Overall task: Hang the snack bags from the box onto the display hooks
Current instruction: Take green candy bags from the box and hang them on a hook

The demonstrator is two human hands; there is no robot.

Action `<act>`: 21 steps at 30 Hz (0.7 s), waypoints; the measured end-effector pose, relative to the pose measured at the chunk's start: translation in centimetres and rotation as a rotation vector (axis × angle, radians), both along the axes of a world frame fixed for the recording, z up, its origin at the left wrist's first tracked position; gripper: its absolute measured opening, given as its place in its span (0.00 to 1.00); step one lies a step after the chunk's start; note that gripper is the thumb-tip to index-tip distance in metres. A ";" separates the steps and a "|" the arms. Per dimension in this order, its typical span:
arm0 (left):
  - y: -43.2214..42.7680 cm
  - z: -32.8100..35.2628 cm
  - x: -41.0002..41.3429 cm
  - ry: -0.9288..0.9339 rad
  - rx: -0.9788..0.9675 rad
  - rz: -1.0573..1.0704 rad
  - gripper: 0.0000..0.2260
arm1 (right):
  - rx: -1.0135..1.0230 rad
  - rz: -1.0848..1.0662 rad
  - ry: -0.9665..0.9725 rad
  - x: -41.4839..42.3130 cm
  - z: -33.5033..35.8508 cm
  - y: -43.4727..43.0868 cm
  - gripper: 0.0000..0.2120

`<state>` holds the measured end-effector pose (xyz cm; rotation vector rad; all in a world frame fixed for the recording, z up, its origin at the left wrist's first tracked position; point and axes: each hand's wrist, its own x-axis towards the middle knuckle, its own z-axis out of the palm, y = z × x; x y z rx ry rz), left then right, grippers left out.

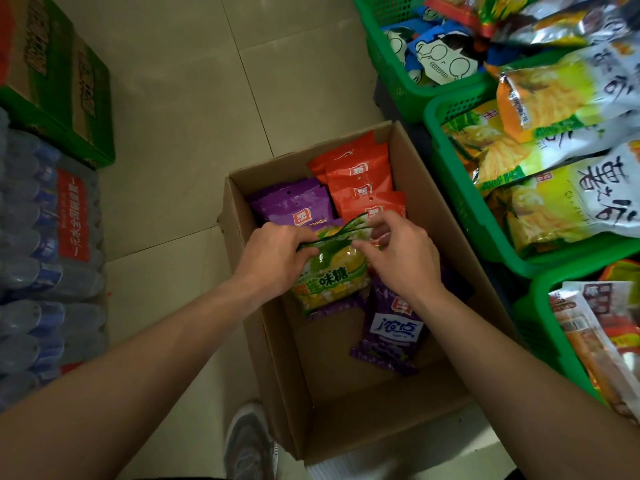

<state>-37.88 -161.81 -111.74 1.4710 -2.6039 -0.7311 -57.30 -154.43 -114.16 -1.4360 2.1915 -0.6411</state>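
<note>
An open cardboard box [273, 348] stands on the floor below me. Inside lie orange snack bags [360, 174] at the far end, purple bags [294, 206] to their left and one purple bag [391, 327] nearer me. Both hands hold green snack bags [332, 275] by their top edges over the box. My left hand [273, 258] pinches the left side of the tops; my right hand [401, 254] pinches the right side. No display hooks are in view.
Green plastic baskets [450, 161] full of snack bags line the right side. Shrink-wrapped water bottles [48, 258] and a green-and-brown carton [59, 81] stand at the left. A grey shoe [249, 445] shows on the tiled floor [194, 98] by the box.
</note>
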 end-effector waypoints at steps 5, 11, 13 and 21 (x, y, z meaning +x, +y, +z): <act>1.3 5.2 0.3 -0.009 0.033 -0.001 0.09 | 0.228 -0.031 0.054 -0.7 4.8 5.8 0.16; 3.0 19.1 -0.3 -0.051 0.117 -0.009 0.07 | 0.370 0.000 0.112 -2.3 18.1 9.6 0.13; 3.5 25.7 -0.7 -0.067 0.148 -0.011 0.08 | 0.400 -0.022 0.081 -2.3 24.4 9.9 0.11; 5.2 50.4 -1.4 -0.095 0.129 -0.133 0.08 | 0.239 -0.096 -0.065 -0.9 51.9 12.4 0.17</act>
